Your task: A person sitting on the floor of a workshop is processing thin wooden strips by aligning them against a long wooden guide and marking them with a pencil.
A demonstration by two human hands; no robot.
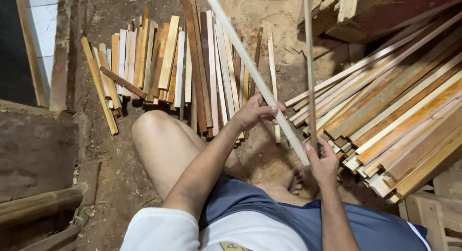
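Nearest, both hands grip wood: left hand closed on a pale slat, right hand closed on a thin stick, above the dirt floor between two slat piles.

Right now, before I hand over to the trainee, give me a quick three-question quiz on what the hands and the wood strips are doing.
1. True or false: the left hand grips the pale strip that runs up to the top edge of the picture.
2. Which thing does the right hand hold? A) a hammer B) the thin upright stick C) a saw
3. Fill in: the big stack of strips lies on the person's ____ side, and the sorted row lies on the dirt floor ahead of the bare knee.

Key: 1 true; 2 B; 3 right.
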